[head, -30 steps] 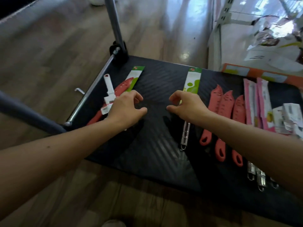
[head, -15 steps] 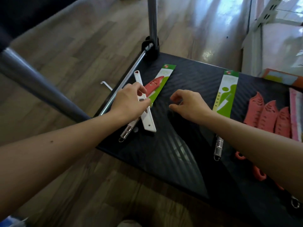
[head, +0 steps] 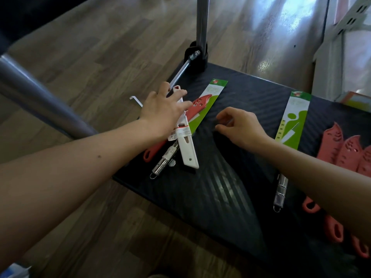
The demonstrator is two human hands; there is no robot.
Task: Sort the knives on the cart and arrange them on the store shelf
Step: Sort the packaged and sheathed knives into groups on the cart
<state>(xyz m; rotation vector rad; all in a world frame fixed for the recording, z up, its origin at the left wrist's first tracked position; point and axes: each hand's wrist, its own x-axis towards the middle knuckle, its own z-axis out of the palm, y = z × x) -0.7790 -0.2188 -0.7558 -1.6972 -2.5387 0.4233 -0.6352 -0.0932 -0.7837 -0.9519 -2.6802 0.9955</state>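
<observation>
A pile of knives lies at the left edge of the black cart deck (head: pixel 220 187): a white sheathed knife (head: pixel 187 151), a red knife (head: pixel 200 101) on a green card (head: pixel 217 90), and a steel-handled knife (head: pixel 163 163). My left hand (head: pixel 162 109) rests on top of this pile with its fingers spread across the white knife's upper end. To the right of the pile, my right hand (head: pixel 241 127) hovers just above the deck, fingers curled and holding nothing. A second green-carded knife (head: pixel 294 117) lies right of it. Several red knives (head: pixel 349 149) lie at the far right.
A grey upright post (head: pixel 201 27) stands at the cart's far corner, with a rail running to the left edge. A thick grey handle bar (head: pixel 40 101) crosses at the left. A white store shelf (head: pixel 345 47) and an orange box (head: pixel 355 98) are at the right. Wooden floor surrounds the cart.
The view has swung left and closer. My left hand went from pinching the white knife to lying spread on the pile. The right hand followed leftwards, still curled.
</observation>
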